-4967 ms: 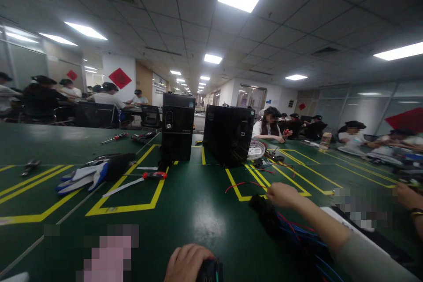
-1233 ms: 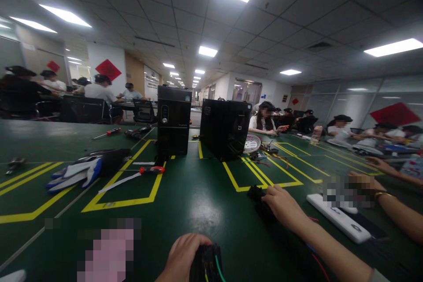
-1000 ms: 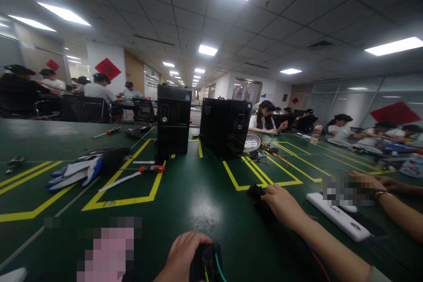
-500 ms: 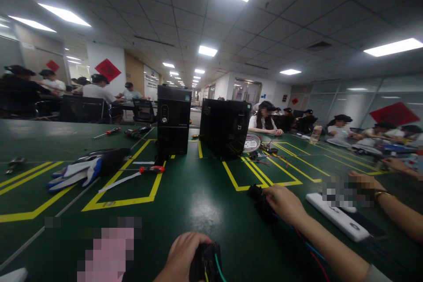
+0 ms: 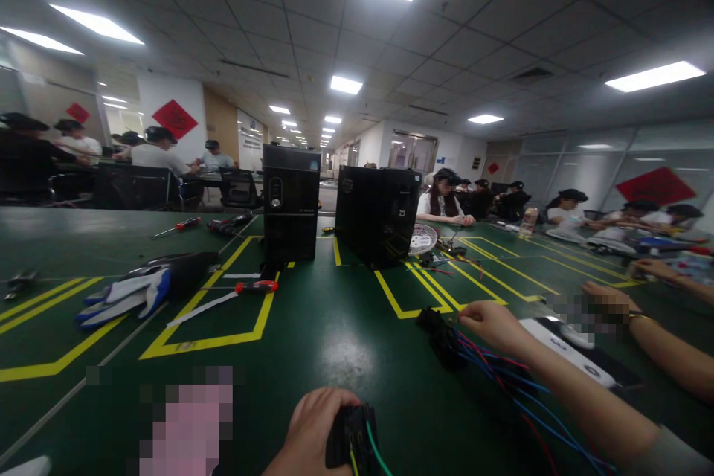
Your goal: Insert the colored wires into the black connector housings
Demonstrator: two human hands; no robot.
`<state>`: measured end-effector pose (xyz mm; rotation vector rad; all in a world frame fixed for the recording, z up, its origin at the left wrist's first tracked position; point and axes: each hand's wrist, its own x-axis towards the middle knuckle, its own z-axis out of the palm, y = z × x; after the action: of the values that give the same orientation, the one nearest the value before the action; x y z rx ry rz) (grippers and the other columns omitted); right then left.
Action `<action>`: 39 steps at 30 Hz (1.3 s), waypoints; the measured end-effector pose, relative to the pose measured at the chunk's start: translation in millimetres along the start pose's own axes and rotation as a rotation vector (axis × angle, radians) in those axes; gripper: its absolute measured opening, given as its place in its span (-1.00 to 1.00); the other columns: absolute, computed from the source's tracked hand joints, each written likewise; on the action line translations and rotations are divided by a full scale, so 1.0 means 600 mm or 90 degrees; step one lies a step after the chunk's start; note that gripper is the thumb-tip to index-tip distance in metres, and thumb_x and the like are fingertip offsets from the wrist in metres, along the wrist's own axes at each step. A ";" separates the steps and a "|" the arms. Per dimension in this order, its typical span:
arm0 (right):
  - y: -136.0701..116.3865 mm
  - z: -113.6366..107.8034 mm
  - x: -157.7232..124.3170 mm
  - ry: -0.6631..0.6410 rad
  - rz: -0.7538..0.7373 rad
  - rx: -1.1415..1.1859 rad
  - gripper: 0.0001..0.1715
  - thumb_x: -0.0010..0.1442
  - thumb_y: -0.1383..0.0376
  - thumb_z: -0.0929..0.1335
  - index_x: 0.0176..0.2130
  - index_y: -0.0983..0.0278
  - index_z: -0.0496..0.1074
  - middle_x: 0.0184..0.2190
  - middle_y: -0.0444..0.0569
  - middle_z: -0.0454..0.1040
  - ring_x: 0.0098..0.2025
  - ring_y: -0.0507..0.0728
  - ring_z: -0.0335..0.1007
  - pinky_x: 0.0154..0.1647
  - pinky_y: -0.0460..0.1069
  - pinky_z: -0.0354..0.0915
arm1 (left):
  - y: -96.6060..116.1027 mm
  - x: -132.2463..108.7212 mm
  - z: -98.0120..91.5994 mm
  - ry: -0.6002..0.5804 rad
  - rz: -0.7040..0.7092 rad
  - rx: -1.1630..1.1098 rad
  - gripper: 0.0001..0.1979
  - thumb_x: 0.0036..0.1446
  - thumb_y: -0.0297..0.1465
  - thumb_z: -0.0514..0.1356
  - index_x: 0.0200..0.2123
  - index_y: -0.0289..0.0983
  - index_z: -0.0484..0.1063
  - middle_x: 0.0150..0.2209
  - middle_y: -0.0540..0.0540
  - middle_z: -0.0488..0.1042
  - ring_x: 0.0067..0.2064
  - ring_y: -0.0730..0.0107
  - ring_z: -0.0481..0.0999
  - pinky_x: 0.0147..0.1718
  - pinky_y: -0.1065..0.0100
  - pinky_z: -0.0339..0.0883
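Observation:
My left hand point(image 5: 309, 431) is at the bottom edge, closed around a black connector block point(image 5: 351, 439) with green and yellow wires coming out of it. My right hand point(image 5: 491, 323) reaches forward over the green table point(image 5: 335, 327), its fingers closed on a bundle of blue and red wires point(image 5: 502, 375). The bundle ends in a black connector point(image 5: 440, 338) lying on the table just left of the hand, and the wires run back under my forearm.
Two black computer cases point(image 5: 291, 201) point(image 5: 379, 212) stand ahead. Blue-white gloves point(image 5: 131, 294) and a red-handled screwdriver point(image 5: 234, 294) lie left. A white power strip point(image 5: 574, 361) and another person's hand point(image 5: 610, 301) are right. Other people sit at tables behind.
My right hand has lifted slightly and drawn the wire bundle up, so blue and red wires now show beneath it. My left hand stays on the connector block.

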<state>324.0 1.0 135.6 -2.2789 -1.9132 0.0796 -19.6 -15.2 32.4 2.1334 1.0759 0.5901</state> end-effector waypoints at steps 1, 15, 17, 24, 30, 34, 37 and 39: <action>-0.002 -0.004 -0.002 0.004 0.002 -0.012 -0.79 0.22 0.27 0.31 -0.34 0.31 0.50 -0.36 -0.08 0.56 -0.30 0.09 0.46 -0.26 0.02 0.31 | 0.000 0.000 0.002 0.003 -0.005 0.003 -0.52 -0.23 -0.44 0.27 -0.13 -0.15 0.40 -0.10 -0.02 0.43 0.01 0.16 0.34 0.04 0.22 0.12; -0.057 0.051 -0.006 0.025 -0.051 -0.171 -0.82 0.26 0.28 0.30 -0.30 0.30 0.46 -0.25 -0.07 0.51 -0.17 0.10 0.42 -0.14 0.08 0.34 | 0.003 -0.001 0.001 -0.008 -0.011 0.007 -0.48 -0.25 -0.45 0.29 -0.10 -0.13 0.37 -0.06 -0.04 0.41 0.04 0.13 0.32 0.07 0.21 0.12; -0.055 0.053 -0.006 0.030 -0.068 -0.178 -0.82 0.27 0.29 0.29 -0.30 0.30 0.46 -0.25 -0.07 0.51 -0.17 0.09 0.42 -0.13 0.08 0.34 | 0.003 -0.001 0.000 -0.015 -0.008 0.003 -0.48 -0.25 -0.46 0.29 -0.11 -0.14 0.37 -0.06 -0.04 0.42 0.04 0.13 0.32 0.06 0.21 0.12; -0.051 0.059 -0.009 0.042 -0.092 -0.198 -0.82 0.27 0.33 0.28 -0.32 0.31 0.46 -0.27 -0.07 0.50 -0.19 0.09 0.42 -0.17 0.06 0.34 | 0.004 -0.003 -0.001 -0.013 -0.006 0.005 -0.51 -0.23 -0.42 0.30 -0.12 -0.14 0.38 -0.08 -0.03 0.42 0.03 0.13 0.32 0.06 0.20 0.12; -0.048 0.060 -0.019 0.052 -0.121 -0.193 -0.81 0.26 0.37 0.26 -0.28 0.29 0.48 -0.26 -0.06 0.49 -0.17 0.11 0.40 -0.19 0.05 0.32 | 0.002 -0.004 0.001 -0.007 -0.003 -0.002 -0.51 -0.23 -0.42 0.30 -0.12 -0.14 0.37 -0.08 -0.03 0.42 0.02 0.14 0.33 0.05 0.21 0.14; -0.054 0.062 -0.025 0.049 -0.121 -0.194 -0.79 0.23 0.39 0.26 -0.29 0.29 0.49 -0.27 -0.03 0.50 -0.16 0.14 0.39 -0.20 0.04 0.29 | 0.002 -0.004 0.004 0.010 0.002 0.005 -0.51 -0.22 -0.43 0.30 -0.11 -0.15 0.37 -0.08 -0.04 0.42 0.02 0.14 0.33 0.04 0.21 0.15; -0.061 0.061 -0.027 0.053 -0.115 -0.194 -0.76 0.24 0.39 0.24 -0.29 0.30 0.49 -0.27 0.00 0.50 -0.16 0.14 0.38 -0.21 0.04 0.28 | 0.002 -0.002 0.005 0.013 0.002 0.018 -0.50 -0.25 -0.43 0.31 -0.13 -0.15 0.38 -0.10 -0.04 0.42 0.00 0.13 0.34 0.02 0.21 0.16; -0.064 0.060 -0.027 0.054 -0.115 -0.193 -0.76 0.24 0.39 0.24 -0.29 0.30 0.50 -0.27 0.01 0.50 -0.17 0.14 0.39 -0.21 0.03 0.27 | 0.002 -0.001 0.004 0.012 -0.002 0.024 -0.50 -0.27 -0.44 0.31 -0.14 -0.15 0.39 -0.10 -0.04 0.42 0.00 0.13 0.34 0.02 0.21 0.16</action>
<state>278.6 -5.2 105.0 -2.2259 -2.2019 -0.3466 -17.6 -17.1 31.6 2.1622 1.1088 0.5938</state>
